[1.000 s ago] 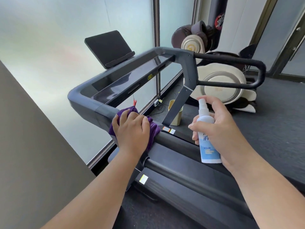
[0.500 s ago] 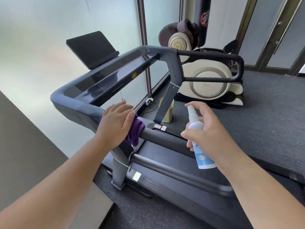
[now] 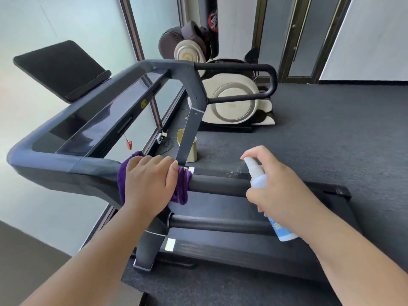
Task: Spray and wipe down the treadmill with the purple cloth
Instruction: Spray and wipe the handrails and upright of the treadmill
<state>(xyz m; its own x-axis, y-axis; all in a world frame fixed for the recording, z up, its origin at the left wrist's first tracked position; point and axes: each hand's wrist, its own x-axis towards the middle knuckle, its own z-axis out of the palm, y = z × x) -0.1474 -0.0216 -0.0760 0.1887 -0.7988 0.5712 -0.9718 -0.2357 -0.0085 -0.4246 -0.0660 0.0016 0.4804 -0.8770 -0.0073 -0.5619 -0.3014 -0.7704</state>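
Purple cloth (image 3: 181,191) is lying under the flat-fingered left hand (image 3: 150,184), pressing onto the treadmill (image 3: 92,129) handrail for wiping; right hand (image 3: 280,191) is gripping the spray bottle (image 3: 258,177) beside it, aiming there.

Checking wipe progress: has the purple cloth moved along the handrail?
Yes. The purple cloth slid off the grey corner toward the black foam grip, under the left hand.

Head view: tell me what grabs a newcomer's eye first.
The purple cloth stands out, pressed by the left hand onto the near handrail of the treadmill. Just to the right, the right hand holds a spray bottle over that rail. A cream massage chair sits behind.
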